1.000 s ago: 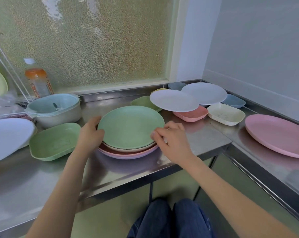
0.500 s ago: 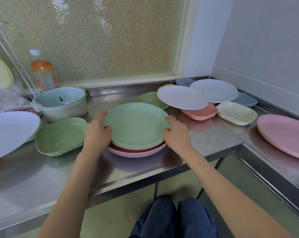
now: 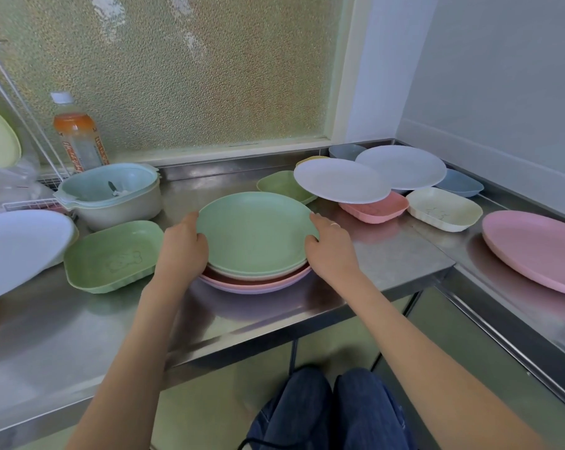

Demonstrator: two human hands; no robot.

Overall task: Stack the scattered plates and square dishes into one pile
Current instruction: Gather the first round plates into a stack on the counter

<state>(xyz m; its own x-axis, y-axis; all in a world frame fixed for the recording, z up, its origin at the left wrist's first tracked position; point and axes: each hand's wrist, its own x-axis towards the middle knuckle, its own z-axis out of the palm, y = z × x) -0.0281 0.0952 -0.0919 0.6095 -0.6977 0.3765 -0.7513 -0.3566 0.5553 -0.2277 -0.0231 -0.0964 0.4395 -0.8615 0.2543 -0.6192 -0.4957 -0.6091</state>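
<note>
Green top plate of the pile stays gripped at its rim by both hands, right hand now curled closer, left hand unchanged.

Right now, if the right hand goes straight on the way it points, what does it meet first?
Probably the white plate resting over the pink dish; the right hand points up-left past the stack, though depth is unclear.

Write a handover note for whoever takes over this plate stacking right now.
Left hand and right hand each grip a side of the pile: green plate on top, pink beneath.
Done: a few plates stacked mid-counter.
Left: green dish, white plates, pink dish, cream dish, big pink plate, blue dishes at the back.
</note>
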